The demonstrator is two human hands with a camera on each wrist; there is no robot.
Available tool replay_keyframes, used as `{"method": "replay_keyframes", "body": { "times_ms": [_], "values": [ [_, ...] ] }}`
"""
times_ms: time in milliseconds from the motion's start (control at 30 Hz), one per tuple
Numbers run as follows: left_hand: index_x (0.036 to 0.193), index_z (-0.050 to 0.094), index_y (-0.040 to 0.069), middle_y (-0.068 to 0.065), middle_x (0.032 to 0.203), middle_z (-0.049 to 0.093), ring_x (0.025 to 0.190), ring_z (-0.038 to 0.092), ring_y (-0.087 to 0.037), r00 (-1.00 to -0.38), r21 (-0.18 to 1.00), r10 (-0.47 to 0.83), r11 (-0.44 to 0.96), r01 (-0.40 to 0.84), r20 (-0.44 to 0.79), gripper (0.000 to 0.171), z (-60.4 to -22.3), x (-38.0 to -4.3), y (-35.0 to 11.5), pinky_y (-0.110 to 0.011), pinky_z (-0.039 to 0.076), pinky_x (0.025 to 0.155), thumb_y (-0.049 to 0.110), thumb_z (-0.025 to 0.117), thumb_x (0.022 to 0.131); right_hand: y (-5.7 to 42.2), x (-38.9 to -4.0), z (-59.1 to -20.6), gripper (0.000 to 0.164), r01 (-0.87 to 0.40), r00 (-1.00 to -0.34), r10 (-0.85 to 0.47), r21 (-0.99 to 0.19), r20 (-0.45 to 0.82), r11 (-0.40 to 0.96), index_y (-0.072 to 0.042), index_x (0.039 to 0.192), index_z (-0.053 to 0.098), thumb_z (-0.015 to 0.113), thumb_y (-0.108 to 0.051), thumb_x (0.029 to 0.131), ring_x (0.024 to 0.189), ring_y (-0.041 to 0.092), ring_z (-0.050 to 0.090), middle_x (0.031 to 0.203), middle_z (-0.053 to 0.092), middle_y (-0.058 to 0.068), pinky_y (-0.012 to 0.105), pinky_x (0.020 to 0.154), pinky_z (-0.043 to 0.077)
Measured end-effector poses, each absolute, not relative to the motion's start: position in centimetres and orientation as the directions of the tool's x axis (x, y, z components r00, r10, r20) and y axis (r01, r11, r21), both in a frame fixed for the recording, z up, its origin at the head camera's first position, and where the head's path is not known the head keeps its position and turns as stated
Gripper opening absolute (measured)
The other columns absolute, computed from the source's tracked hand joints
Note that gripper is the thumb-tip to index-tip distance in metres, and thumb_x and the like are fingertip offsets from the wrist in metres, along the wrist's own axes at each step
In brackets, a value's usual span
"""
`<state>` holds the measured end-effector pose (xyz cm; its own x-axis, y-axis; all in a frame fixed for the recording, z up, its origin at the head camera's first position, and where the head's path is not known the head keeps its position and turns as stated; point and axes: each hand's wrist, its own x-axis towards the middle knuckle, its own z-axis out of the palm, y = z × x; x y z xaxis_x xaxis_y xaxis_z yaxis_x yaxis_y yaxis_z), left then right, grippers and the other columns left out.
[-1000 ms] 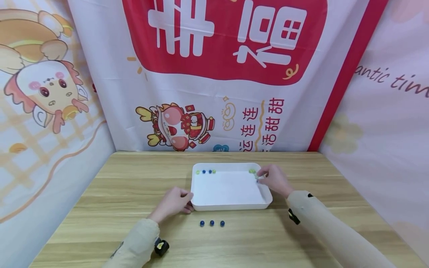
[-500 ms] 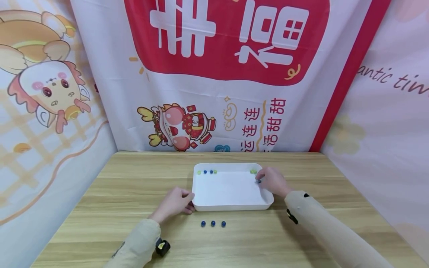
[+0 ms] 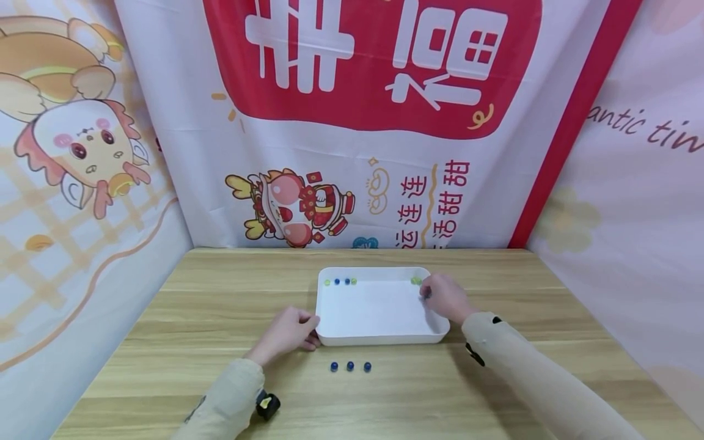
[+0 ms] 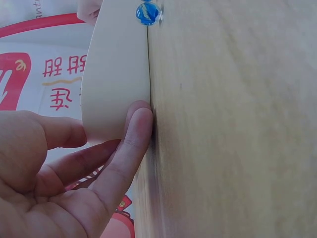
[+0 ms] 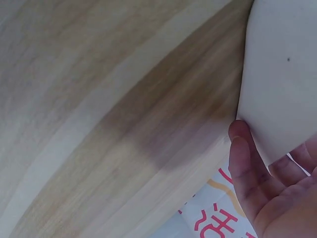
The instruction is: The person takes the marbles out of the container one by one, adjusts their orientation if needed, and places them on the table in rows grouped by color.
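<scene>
A shallow white tray [image 3: 379,311] stands on the wooden table. At its near left corner my left hand [image 3: 288,331] holds it, thumb at the rim and fingertips low against the outer wall. My right hand [image 3: 448,297] reaches over the right rim, with thumb and index fingertips inside pinching a small dark-blue marble, mostly hidden by the fingers. In the right wrist view, other fingers [image 5: 240,153] press the tray's outer wall. Along the far wall lie a yellow-green marble [image 3: 327,282], blue marbles [image 3: 337,282] and, near the right hand, yellow-green marbles [image 3: 415,281].
Three blue marbles [image 3: 350,366] lie in a row on the wooden table [image 3: 220,293] in front of the tray. A printed cloth [image 3: 357,146] hangs behind the table, and printed side panels [image 3: 605,214] flank it.
My right fingertips have shifted slightly within the tray's right end and now cover more of the blue marble there. The left hand keeps its hold on the corner.
</scene>
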<state>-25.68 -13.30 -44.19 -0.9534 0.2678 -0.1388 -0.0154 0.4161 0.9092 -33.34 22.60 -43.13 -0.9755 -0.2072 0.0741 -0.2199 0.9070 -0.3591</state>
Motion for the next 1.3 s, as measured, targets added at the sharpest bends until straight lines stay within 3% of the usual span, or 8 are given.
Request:
{"method": "replay_keyframes", "body": {
  "times_ms": [333, 900, 1300],
  "values": [
    [0.090, 0.072, -0.004, -0.012, 0.077, 0.068, 0.070, 0.068, -0.024, -0.954, 0.912, 0.271, 0.409, -0.006, -0.129, 0.026, -44.2, -25.7, -13.4, -0.033, 0.061, 0.064, 0.010, 0.053, 0.102, 22.8, -32.2, -42.0, 0.022, -0.217, -0.976, -0.190, -0.393, 0.106, 0.894, -0.003, 0.095, 0.074, 0.072, 0.009, 0.077, 0.091, 0.027, 0.064, 0.092, 0.069, 0.006, 0.047, 0.085, 0.055],
    [0.092, 0.071, -0.005, -0.013, 0.077, 0.068, 0.070, 0.069, -0.025, -0.955, 0.914, 0.268, 0.406, -0.008, -0.127, 0.026, -44.0, -25.5, -13.6, -0.034, 0.061, 0.065, 0.009, 0.052, 0.102, 21.3, -27.7, -39.0, 0.009, -0.230, -0.959, -0.035, -0.703, 0.281, 0.673, -0.001, 0.090, 0.073, 0.076, 0.002, 0.082, 0.075, 0.021, 0.064, 0.082, 0.070, 0.006, 0.032, 0.066, 0.056],
    [0.088, 0.072, -0.005, -0.013, 0.076, 0.068, 0.069, 0.069, -0.025, -0.954, 0.914, 0.276, 0.406, 0.006, -0.116, 0.027, -44.1, -25.6, -13.5, -0.034, 0.061, 0.064, 0.008, 0.052, 0.101, 17.9, -21.7, -38.7, 0.013, -0.142, -0.983, 0.041, -0.879, 0.180, 0.455, -0.006, 0.095, 0.075, 0.079, -0.008, 0.083, 0.082, 0.023, 0.063, 0.090, 0.070, 0.006, 0.027, 0.068, 0.057]
  ]
}}
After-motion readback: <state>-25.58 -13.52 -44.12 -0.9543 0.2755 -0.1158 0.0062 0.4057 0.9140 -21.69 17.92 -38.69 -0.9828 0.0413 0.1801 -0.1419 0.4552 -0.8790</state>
